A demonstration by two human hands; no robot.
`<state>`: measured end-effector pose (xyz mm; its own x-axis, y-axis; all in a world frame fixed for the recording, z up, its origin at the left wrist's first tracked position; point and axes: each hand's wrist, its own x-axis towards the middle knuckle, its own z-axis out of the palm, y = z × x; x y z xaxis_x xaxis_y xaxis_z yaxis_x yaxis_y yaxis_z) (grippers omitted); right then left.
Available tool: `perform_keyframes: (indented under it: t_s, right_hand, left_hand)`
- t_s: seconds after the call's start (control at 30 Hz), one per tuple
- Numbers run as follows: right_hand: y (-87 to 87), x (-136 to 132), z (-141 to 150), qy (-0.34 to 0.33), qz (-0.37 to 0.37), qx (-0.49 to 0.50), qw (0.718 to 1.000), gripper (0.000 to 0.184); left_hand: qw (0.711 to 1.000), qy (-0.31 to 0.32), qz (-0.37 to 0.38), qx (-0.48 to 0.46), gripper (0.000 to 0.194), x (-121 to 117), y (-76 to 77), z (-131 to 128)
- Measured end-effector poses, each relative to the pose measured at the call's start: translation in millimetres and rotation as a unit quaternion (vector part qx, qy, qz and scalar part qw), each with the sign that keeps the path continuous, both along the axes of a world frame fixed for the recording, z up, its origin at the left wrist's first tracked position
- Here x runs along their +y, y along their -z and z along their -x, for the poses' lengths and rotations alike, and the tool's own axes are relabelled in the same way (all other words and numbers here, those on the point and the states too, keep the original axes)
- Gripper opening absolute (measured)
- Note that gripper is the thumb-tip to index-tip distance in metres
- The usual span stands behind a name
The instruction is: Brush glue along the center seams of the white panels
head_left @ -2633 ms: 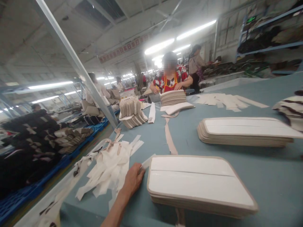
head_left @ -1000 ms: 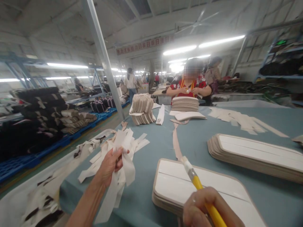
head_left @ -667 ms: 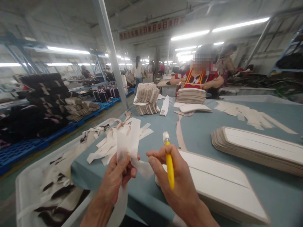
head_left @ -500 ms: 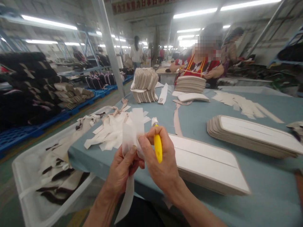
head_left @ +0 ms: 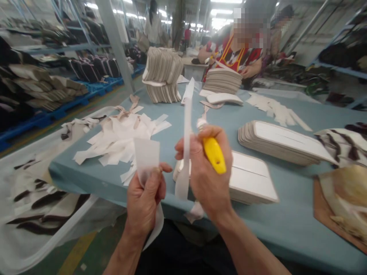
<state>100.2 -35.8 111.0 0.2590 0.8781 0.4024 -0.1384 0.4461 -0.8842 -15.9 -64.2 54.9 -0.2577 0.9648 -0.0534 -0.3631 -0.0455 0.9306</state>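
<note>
My left hand (head_left: 146, 196) pinches a translucent white strip (head_left: 146, 152), whose upper end stands up above the thumb and whose tail curls below the wrist. In my right hand (head_left: 210, 172) is a yellow-handled brush (head_left: 214, 154), its whitish tip pointing up and away. The same hand also grips a second long, narrow strip (head_left: 187, 114) between thumb and fingers, held upright and apart from the first. Just beyond my left hand lies a loose pile of white strips (head_left: 120, 131) on the table. Behind my right hand sits a stack of white-topped panels (head_left: 252, 175), partly hidden.
The blue-green tabletop (head_left: 292, 191) also bears another panel stack (head_left: 282, 137), bundles of curved pieces (head_left: 163, 70) and more strips (head_left: 278, 109). At the lower left stands a white bin (head_left: 71, 225) of scraps. Across the table a person (head_left: 232, 57) works.
My hands have moved apart. The right one carries a strip away to the right with the brush, while the left keeps the other strip. The view has tilted down and turned right.
</note>
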Motion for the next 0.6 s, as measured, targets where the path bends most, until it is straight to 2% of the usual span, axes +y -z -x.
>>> perform_keyframes:
  t_s: [0.13, 0.23, 0.33, 0.43, 0.5, 0.6]
  right_hand:
    - [-17.5, -14, -64, 0.084, -0.011, -0.132, 0.988, 0.022]
    - [-16.9, -24, -95, 0.095, 0.023, -0.284, 0.954, 0.021]
    - [-4.1, -24, -106, 0.065, 0.045, -0.409, 0.909, 0.02]
    - [6.5, -16, -111, 0.008, 0.038, -0.472, 0.881, 0.021]
    - [7.0, -8, -116, -0.034, 0.033, -0.498, 0.866, 0.02]
    - [1.3, 6, -122, -0.079, 0.03, -0.539, 0.838, 0.019]
  left_hand:
    - [0.999, -0.014, -0.005, 0.037, 0.067, 4, 1.4, 8]
    - [1.0, 0.025, 0.006, 0.014, 0.066, 7, 2.7, 15]
    - [0.997, 0.046, 0.054, -0.019, 0.053, 10, 7.5, 21]
    - [0.992, 0.042, 0.12, -0.007, 0.045, 12, 15.8, 25]
    - [0.99, 0.037, 0.133, 0.02, 0.045, 15, 21.5, 24]
    - [0.991, 0.022, 0.113, 0.069, 0.04, 20, 28.7, 19]
